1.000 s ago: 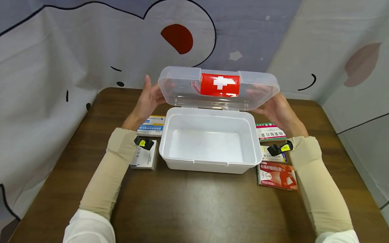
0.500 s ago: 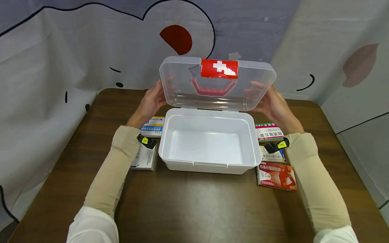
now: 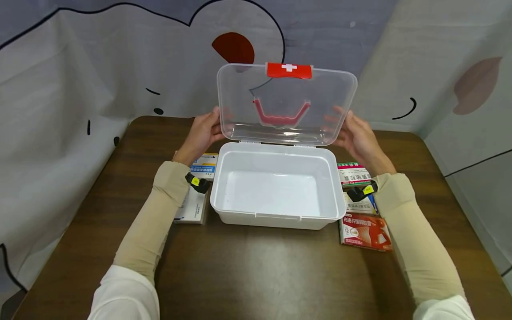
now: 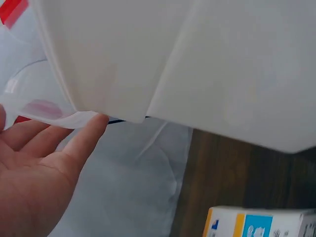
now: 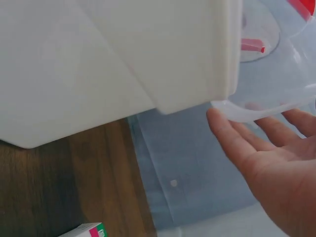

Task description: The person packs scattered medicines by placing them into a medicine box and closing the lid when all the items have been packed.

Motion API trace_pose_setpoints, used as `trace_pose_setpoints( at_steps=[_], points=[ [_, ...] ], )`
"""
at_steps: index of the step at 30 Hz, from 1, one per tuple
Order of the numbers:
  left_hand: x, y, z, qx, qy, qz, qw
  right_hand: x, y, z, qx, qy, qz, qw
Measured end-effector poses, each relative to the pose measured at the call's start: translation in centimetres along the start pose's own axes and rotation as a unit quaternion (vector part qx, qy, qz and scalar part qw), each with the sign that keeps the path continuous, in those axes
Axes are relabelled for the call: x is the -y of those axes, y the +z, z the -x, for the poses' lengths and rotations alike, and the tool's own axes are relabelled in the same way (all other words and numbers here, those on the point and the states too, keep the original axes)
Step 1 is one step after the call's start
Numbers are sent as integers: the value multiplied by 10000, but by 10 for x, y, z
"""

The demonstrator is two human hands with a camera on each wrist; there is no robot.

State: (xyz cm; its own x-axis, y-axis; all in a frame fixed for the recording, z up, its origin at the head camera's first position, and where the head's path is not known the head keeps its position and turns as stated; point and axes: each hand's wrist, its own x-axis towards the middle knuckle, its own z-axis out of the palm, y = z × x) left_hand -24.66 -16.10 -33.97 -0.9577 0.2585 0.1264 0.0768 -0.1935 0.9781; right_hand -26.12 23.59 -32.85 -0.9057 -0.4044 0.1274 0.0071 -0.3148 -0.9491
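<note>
A white first-aid box (image 3: 276,186) sits on the table, its bare inside floor showing. Its clear lid (image 3: 288,91) stands raised on the rear hinges, with a red latch (image 3: 289,71) marked by a white cross on top and a red handle (image 3: 282,118) seen through the plastic. My left hand (image 3: 202,133) touches the lid's left side, fingers extended behind it. At the right side, my right hand (image 3: 360,140) does likewise, its spread fingers (image 5: 232,140) showing against the lid edge in the right wrist view. Neither hand curls round the lid.
Left of the box lie a blue-and-yellow medicine box (image 3: 205,166) and a white one (image 3: 192,206). To the right are a green-and-red box (image 3: 354,172), a white one (image 3: 360,203) and a red one (image 3: 366,232). A printed cloth (image 3: 160,58) hangs behind the table (image 3: 264,275).
The lid has tilted farther up and back, bringing the latch higher and the handle into fuller view. Both hands have followed along its sides, with the left thumb moving in against the lid.
</note>
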Motion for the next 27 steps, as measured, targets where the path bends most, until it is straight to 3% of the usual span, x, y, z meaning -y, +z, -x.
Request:
trace_pose_setpoints(
  at_steps=[7,15,21,27],
  points=[
    [3,0,0,-129,-480,5,9988,-7,-2,-6,-231,156,163,9995],
    [12,-3,-4,-349,-1105,280,9929,-12,-6,-11,-470,628,364,9963],
    [16,-5,-7,-528,-1269,429,9896,-17,-7,-16,-701,832,300,9936],
    [20,-5,-10,-693,-1475,524,9852,-23,-7,-18,-883,1111,632,9879]
  ],
)
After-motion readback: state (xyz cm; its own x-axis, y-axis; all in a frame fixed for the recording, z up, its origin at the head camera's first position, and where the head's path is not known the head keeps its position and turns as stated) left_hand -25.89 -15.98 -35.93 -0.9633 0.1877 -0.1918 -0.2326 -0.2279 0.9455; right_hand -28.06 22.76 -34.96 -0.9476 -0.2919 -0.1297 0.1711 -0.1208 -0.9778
